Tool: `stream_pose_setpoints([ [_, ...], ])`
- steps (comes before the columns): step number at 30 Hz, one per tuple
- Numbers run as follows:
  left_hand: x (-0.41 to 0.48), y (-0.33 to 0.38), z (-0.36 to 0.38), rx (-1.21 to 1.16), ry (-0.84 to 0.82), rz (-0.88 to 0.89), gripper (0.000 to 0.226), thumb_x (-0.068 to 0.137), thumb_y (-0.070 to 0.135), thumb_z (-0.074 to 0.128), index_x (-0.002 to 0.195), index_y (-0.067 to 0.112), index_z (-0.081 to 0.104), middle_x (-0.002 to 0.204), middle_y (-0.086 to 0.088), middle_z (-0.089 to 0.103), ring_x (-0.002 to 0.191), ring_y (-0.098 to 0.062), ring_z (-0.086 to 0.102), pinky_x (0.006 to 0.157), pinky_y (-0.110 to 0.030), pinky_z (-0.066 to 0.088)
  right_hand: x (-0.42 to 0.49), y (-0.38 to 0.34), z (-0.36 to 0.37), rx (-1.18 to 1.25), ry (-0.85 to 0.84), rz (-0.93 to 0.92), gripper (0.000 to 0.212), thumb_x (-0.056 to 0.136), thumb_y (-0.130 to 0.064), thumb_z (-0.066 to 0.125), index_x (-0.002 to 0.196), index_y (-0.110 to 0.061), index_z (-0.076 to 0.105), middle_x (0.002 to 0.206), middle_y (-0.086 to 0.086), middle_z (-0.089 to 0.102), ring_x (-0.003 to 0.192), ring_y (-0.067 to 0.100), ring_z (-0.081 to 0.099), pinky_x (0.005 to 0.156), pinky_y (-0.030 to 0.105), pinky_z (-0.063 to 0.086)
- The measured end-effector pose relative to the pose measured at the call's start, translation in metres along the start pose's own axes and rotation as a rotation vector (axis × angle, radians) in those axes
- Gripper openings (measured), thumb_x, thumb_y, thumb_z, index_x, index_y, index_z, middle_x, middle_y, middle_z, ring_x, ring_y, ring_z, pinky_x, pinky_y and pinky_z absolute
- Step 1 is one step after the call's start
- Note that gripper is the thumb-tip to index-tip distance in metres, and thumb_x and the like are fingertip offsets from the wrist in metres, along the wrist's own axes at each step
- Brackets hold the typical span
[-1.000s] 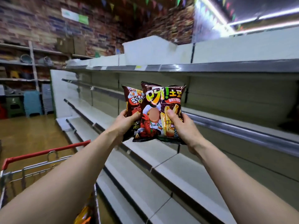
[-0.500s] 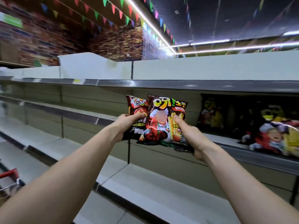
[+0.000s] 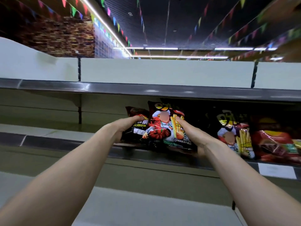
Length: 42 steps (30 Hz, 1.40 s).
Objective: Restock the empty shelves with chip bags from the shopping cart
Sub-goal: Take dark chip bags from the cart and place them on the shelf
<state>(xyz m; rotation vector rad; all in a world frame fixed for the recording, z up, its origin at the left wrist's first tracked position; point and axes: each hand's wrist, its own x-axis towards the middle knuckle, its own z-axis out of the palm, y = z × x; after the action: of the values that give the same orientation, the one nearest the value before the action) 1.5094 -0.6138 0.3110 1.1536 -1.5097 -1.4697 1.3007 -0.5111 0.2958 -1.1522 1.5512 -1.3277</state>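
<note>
Dark chip bags (image 3: 162, 130), gripped by the left hand (image 3: 126, 128) and right hand (image 3: 193, 136), have now reached the shelf (image 3: 65, 141) beside stocked bags (image 3: 273, 141), ready for placing.

Free shelf (image 3: 48, 130) room left of stocked bags (image 3: 241, 136)

shelf: middle pale metal shelf with dark front rail (image 3: 65, 141) | on it, right part: dark glossy chip bag with fries picture (image 3: 236, 136), standing upright | just beside, further right: red glossy chip bag (image 3: 276, 141) | at front rail: pair of dark chip bags (image 3: 162, 128), if resting on shelf cannot be told
</note>
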Motion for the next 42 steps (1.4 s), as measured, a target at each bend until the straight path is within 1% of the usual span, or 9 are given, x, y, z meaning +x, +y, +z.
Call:
stream_pose_setpoints([
  [6, 0.043, 0.006, 0.01, 0.055, -0.076, -0.035, 0.028, 0.091, 0.032, 0.059, 0.076, 0.009, 0.063, 0.055, -0.006, 0.066, 0.041, -0.018, 0.062, 0.044, -0.024, 0.053, 0.025, -0.003, -0.007, 0.0, 0.084, 0.01, 0.054, 0.08, -0.07, 0.058, 0.093, -0.021, 0.075, 0.097, 0.009, 0.075, 0.108, 0.029, 0.064, 0.106, 0.048, 0.043],
  [10, 0.067, 0.003, 0.0, 0.053, -0.134, -0.057, 0.026, 0.088, 0.033, 0.064, 0.084, 0.008, 0.069, 0.073, -0.01, 0.072, 0.054, -0.021, 0.067, 0.055, -0.03, 0.058, 0.047, 0.007, -0.007, 0.017, 0.145, 0.03, 0.072, 0.051, -0.076, 0.069, 0.093, -0.018, 0.075, 0.098, 0.008, 0.075, 0.114, 0.029, 0.062, 0.111, 0.049, 0.035],
  [14, 0.082, -0.003, -0.013, 0.08, -0.139, -0.075, 0.032, 0.091, 0.034, 0.061, 0.105, 0.007, 0.072, 0.097, -0.013, 0.071, 0.069, -0.024, 0.068, 0.072, -0.035, 0.058, 0.062, 0.016, -0.009, -0.019, 0.194, 0.039, 0.045, 0.084, -0.054, 0.063, 0.094, -0.011, 0.072, 0.084, 0.009, 0.076, 0.098, 0.028, 0.068, 0.107, 0.048, 0.041],
  [17, 0.08, -0.002, -0.006, 0.194, -0.098, -0.011, 0.033, 0.097, 0.04, 0.052, 0.089, 0.012, 0.069, 0.087, -0.007, 0.07, 0.071, -0.021, 0.067, 0.067, -0.026, 0.054, 0.076, 0.019, -0.014, -0.021, 0.222, 0.063, 0.041, 0.09, -0.048, 0.058, 0.086, -0.009, 0.071, 0.079, 0.009, 0.076, 0.093, 0.028, 0.069, 0.106, 0.047, 0.043],
  [22, 0.077, 0.024, 0.022, 0.675, 0.231, 0.318, 0.066, 0.091, 0.04, 0.061, 0.143, 0.007, 0.04, 0.145, -0.016, 0.043, 0.132, -0.034, 0.043, 0.106, -0.037, 0.04, 0.096, 0.02, -0.025, -0.015, 0.225, 0.066, 0.078, 0.055, -0.077, 0.071, 0.1, -0.013, 0.074, 0.099, 0.01, 0.075, 0.107, 0.029, 0.065, 0.106, 0.046, 0.042],
  [28, 0.064, 0.05, 0.076, 0.886, 0.171, 0.437, 0.056, 0.096, 0.042, 0.054, 0.141, 0.009, 0.043, 0.143, -0.01, 0.048, 0.125, -0.029, 0.052, 0.082, -0.027, 0.042, 0.109, 0.025, -0.036, -0.085, 0.277, 0.016, 0.066, 0.069, -0.06, 0.062, 0.111, -0.009, 0.068, 0.118, 0.01, 0.067, 0.113, 0.03, 0.059, 0.106, 0.04, 0.042],
  [33, 0.074, 0.038, 0.103, 0.411, -0.119, 0.266, 0.046, 0.099, 0.03, 0.055, 0.141, 0.022, 0.039, 0.144, -0.008, 0.044, 0.131, -0.028, 0.045, 0.1, -0.031, 0.04, 0.115, 0.023, -0.033, -0.072, 0.317, -0.126, 0.074, 0.074, -0.071, 0.049, 0.128, -0.021, 0.06, 0.128, 0.007, 0.061, 0.116, 0.028, 0.056, 0.106, 0.044, 0.04],
  [39, 0.101, 0.003, 0.132, 0.085, 0.025, 0.585, 0.065, 0.095, 0.019, 0.06, 0.15, 0.018, 0.025, 0.128, 0.004, 0.049, 0.117, -0.011, 0.049, 0.082, -0.007, 0.041, 0.128, 0.02, -0.029, -0.172, 0.402, -0.213, 0.048, 0.098, -0.047, 0.043, 0.137, -0.018, 0.048, 0.138, 0.01, 0.052, 0.125, 0.03, 0.049, 0.107, 0.036, 0.037],
  [42, 0.111, -0.01, 0.142, 0.098, 0.03, 0.585, 0.083, 0.087, 0.04, 0.067, 0.152, 0.027, 0.018, 0.14, 0.008, 0.043, 0.127, -0.011, 0.044, 0.096, -0.011, 0.041, 0.137, 0.025, -0.031, -0.162, 0.456, -0.18, 0.045, 0.105, -0.035, 0.035, 0.142, -0.011, 0.042, 0.146, 0.014, 0.044, 0.132, 0.033, 0.043, 0.109, 0.036, 0.033],
])
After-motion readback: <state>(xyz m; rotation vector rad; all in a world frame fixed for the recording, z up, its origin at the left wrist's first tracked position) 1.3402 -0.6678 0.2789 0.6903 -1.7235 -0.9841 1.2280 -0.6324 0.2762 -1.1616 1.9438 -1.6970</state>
